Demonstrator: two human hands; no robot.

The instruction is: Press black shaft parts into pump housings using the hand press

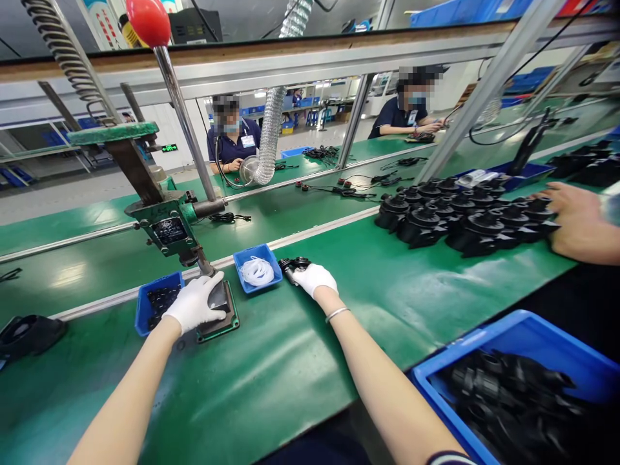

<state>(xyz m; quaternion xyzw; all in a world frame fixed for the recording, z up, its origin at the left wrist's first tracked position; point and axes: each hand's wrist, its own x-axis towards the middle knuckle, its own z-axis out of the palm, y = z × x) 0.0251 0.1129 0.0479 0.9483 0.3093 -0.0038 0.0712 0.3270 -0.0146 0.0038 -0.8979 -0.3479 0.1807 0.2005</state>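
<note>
My left hand [195, 302], in a white glove, rests on the base plate [223, 321] of a green hand press [167, 223], its fingers curled over a dark part lying on the plate. My right hand [314, 279], also gloved, is closed on a black plastic part [293, 265] lying on the green table just right of a small blue tray of white rings [258, 268]. Another small blue tray with black pieces [157, 302] sits left of the press base.
A cluster of black moulded housings [460, 216] stands at right, where a co-worker's bare hand [576, 223] touches them. A large blue bin of black parts [518, 387] is near right. The red-knobbed press lever [148, 22] rises overhead. Two people sit across the line.
</note>
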